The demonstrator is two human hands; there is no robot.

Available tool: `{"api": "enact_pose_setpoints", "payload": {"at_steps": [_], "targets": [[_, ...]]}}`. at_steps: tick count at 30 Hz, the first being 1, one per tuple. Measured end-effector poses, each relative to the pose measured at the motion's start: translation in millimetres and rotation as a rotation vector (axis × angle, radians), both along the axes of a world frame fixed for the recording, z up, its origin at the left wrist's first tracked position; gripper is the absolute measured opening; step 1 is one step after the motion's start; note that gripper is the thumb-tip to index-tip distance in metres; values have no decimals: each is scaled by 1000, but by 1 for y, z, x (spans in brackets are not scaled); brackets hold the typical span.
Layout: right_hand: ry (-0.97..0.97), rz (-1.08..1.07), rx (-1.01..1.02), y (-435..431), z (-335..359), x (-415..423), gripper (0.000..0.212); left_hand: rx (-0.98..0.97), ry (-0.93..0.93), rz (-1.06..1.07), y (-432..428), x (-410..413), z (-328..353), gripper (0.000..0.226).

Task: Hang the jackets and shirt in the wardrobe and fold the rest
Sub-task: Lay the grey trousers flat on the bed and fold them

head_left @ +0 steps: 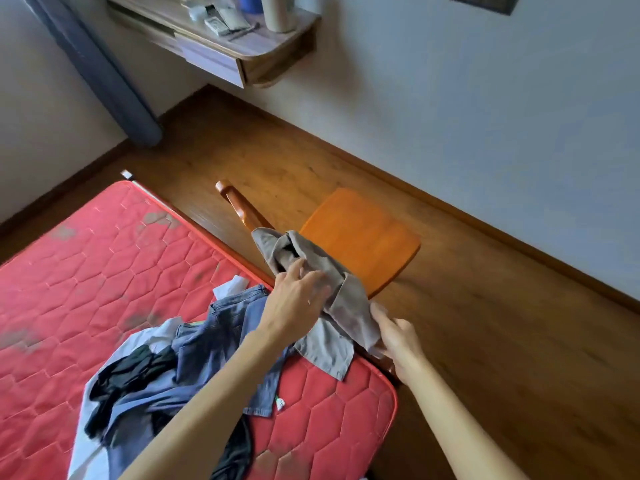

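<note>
On the left, a red quilted mattress (pixel 104 278) is being used as the place for the clothes. A messy pile is lying on it: a blue denim garment (pixel 221 344), a black cloth (pixel 131 372) and some white cloth (pixel 152 337) are all being tangled together.

Next, the left hand (pixel 294 303) is being pressed onto a crumpled grey-brown cotton garment (pixel 332 299). Its grip is being kept partly spread, with the fingers curled over a fold of the cloth, so the cloth is being pinched more than squeezed.

The grey-brown garment is being held up over the near corner of the mattress, with one end hanging toward the orange wooden chair (pixel 360 233) behind it. Whether it is touching the chair cannot be told.

Further right, the right hand (pixel 398 337) is being closed around the lower end of the same garment. Its grip is being pressed together on the cloth.

From here, some things could be going wrong. The garment is being held in a twisted bunch, so a sleeve could be getting caught inside and the fold could be coming out lumpy. A loose end could be slipping off the mattress edge onto the brown wooden floor (pixel 485 306). The hanging end could also be snagging on the chair back.
</note>
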State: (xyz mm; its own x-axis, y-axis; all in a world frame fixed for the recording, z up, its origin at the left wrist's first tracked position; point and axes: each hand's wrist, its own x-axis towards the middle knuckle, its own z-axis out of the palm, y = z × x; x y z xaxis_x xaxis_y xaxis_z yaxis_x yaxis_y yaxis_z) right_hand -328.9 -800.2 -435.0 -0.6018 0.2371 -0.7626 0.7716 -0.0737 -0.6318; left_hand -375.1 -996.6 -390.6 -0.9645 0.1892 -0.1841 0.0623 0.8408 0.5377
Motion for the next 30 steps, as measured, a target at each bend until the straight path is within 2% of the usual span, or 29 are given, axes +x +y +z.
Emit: {"api": "enact_pose_setpoints", "payload": {"at_steps": [2,5,6,8,10,12,15,17,20,23,26,27,30], "targets": [[32,-12,37,-4,-2,-4,24,-24,-92,-1,9,5,-12,37],[87,26,-29,-10,7,-9,15,58,-104,-10,7,12,-17,39],[146,33,-41,-12,13,-9,15,79,-128,0,5,13,-16,40],[274,47,-29,-19,29,-10,34,115,-166,48,7,10,-3,46],[392,77,-52,-29,49,-9,46,271,-147,151,15,8,15,57],[490,133,-102,-43,72,-5,48,434,-206,316,23,3,37,61],[588,292,-265,-67,104,4,57,784,-577,538,17,3,57,51],[598,391,-399,-75,120,16,63,998,-702,560,3,15,69,35],[591,475,-471,-78,130,39,60,1131,-559,530,-17,41,88,14],[593,535,-520,-80,135,69,63,1120,-413,474,-34,77,104,19],[491,457,-644,-79,135,99,52,1077,-323,457,-45,114,115,24],[438,440,-688,-80,135,114,55,1078,-270,488,-52,131,122,23],[255,239,-815,-63,108,137,87,1115,-152,626,-76,162,138,27]]}}
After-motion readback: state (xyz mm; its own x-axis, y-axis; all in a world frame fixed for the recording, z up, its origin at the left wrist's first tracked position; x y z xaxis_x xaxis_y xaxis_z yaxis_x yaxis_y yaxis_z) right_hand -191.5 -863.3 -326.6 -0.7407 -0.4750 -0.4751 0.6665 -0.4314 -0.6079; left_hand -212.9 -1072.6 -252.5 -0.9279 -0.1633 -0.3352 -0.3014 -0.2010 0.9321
